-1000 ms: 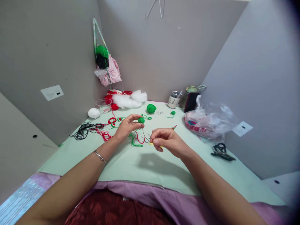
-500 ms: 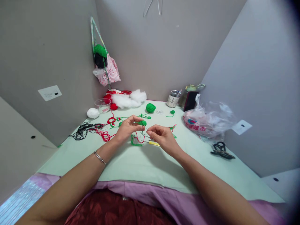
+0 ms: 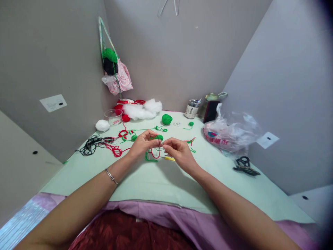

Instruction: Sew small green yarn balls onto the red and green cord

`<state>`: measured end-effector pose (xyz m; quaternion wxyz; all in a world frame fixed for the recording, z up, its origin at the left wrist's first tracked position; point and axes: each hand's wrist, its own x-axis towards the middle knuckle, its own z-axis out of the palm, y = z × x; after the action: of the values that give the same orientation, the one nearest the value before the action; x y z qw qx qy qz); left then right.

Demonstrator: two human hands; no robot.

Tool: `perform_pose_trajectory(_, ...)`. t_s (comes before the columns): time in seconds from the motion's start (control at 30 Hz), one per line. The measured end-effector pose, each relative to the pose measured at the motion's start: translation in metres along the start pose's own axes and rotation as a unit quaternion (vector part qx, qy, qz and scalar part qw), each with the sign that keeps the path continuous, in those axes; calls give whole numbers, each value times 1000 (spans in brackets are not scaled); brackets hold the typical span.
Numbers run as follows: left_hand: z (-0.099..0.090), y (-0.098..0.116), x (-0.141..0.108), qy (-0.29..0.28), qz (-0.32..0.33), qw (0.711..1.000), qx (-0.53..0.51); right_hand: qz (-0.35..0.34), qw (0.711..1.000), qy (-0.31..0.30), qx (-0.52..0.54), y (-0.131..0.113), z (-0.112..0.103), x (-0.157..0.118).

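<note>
Green yarn is what we hold: our left hand (image 3: 142, 146) pinches a small green ball (image 3: 158, 138) between thumb and fingertips, lifted just above the middle of the table (image 3: 161, 180). Our right hand (image 3: 178, 152) meets it from the other side, its fingertips closed together right against the ball; whatever thin thing they pinch is too small for us to make out. A metal bangle (image 3: 111, 176) circles our left wrist.

Under the hands lie loops of green and red thread (image 3: 152, 156), and a yellow stick (image 3: 170, 159) pokes out just below our right fingers. Toward the left edge sit a red tangle (image 3: 115, 150) and, farther out, a black tangle (image 3: 90, 146). Nearer the back edge we see a bigger green ball (image 3: 167, 119), with white stuffing (image 3: 142, 110) and a clear cup (image 3: 113, 117) in the back left corner. A tin (image 3: 191, 109) stands at the back right corner, and a crumpled plastic bag (image 3: 229, 133) lies along the right edge. Black scissors (image 3: 244, 166) rest near that edge, well apart from our hands. A pink bag (image 3: 118, 78) hangs on the wall above the back left corner.
</note>
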<state>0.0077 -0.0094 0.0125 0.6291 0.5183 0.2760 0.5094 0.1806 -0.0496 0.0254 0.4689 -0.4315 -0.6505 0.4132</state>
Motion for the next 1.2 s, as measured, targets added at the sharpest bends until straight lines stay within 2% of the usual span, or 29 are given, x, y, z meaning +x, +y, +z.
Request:
perform_pose_trajectory(0.13, 3, -6, -1, 5, -4, 1000, -14, -13, 999, 21, 22, 3, 3, 2)
perform_pose_trajectory(0.27, 2, -9, 0, 18, 5, 1000, -1, 21, 999, 2, 40, 6, 1, 6)
perform_pose_trajectory(0.47, -1, -9, 2, 18, 61, 989, 132, 90, 991, -14, 102, 7, -1, 9)
perform_pose_trajectory(0.6, 1, -11, 2, 17, 74, 978, 194, 85, 987, -16, 134, 3, 0, 6)
perform_pose_trajectory(0.67, 0, -14, 1, 11, 79, 975, 208, 60, 993, -18, 97, 3, 0, 5)
perform_pose_trajectory(0.77, -1, -18, 0, -6, 88, 974, 211, 9, 1000, 1, -22, 7, -3, 4)
perform_pose_trajectory(0.83, -2, -19, 0, -20, 91, 974, 208, -26, 994, 23, -99, 10, -6, 5)
perform_pose_trajectory(0.9, -1, -20, -1, -33, 92, 973, 211, -56, 989, 45, -133, 10, -8, 6)
perform_pose_trajectory(0.97, 0, -19, -2, -41, 93, 971, 217, -67, 990, 66, -108, 8, -11, 9)
perform_pose_trajectory(1.03, 0, -19, -2, -46, 97, 968, 228, -52, 994, 95, -33, 2, -15, 12)
perform_pose_trajectory(1.13, 0, -20, -3, -56, 102, 962, 248, -6, 984, 125, 125, -8, -26, 17)
perform_pose_trajectory(1.2, 0, -20, -4, -63, 93, 961, 252, 34, 971, 118, 203, -13, -37, 20)
